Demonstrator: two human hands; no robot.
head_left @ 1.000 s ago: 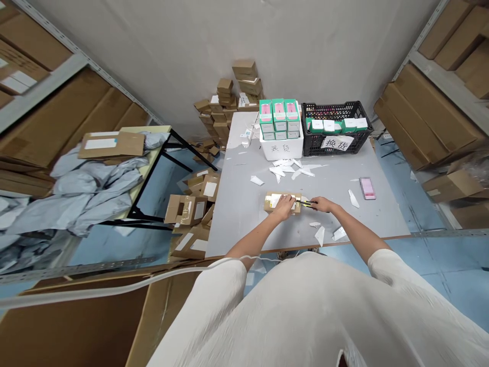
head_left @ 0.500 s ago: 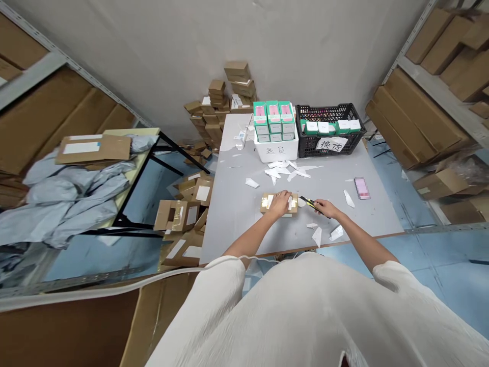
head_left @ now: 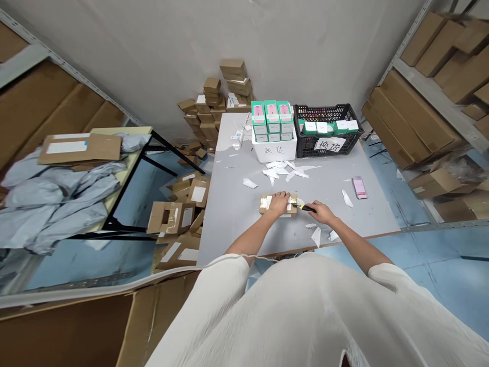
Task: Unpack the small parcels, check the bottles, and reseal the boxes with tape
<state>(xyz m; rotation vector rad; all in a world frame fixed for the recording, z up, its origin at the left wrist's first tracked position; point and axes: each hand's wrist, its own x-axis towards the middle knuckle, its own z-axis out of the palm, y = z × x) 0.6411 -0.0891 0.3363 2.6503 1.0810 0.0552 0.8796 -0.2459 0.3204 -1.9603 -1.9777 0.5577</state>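
Note:
A small cardboard box (head_left: 265, 203) with tape and white label remnants lies near the table's front edge. My left hand (head_left: 279, 202) is on top of it, fingers gripping it towards its far side. In my right hand (head_left: 321, 211) is a box cutter (head_left: 306, 208) with a black and yellow handle. Its tip reaches the box's right end, just beside my left hand; whether the blade cuts in is too small to tell. Torn white paper scraps (head_left: 316, 236) lie by my right hand, with more scraps (head_left: 280, 168) beyond the box.
On the table's (head_left: 225, 219) far side stand a white bin (head_left: 274, 152) of green-and-pink boxes and a black crate (head_left: 328, 151). A pink phone-like item (head_left: 359, 187) lies right. Cardboard boxes (head_left: 182, 216) pile up left of the table, and grey parcels (head_left: 57, 196) fill a side table.
My right hand has moved left, bringing the box cutter's tip from beside the box onto its right end. My left hand stays on the box. The view has shifted slightly.

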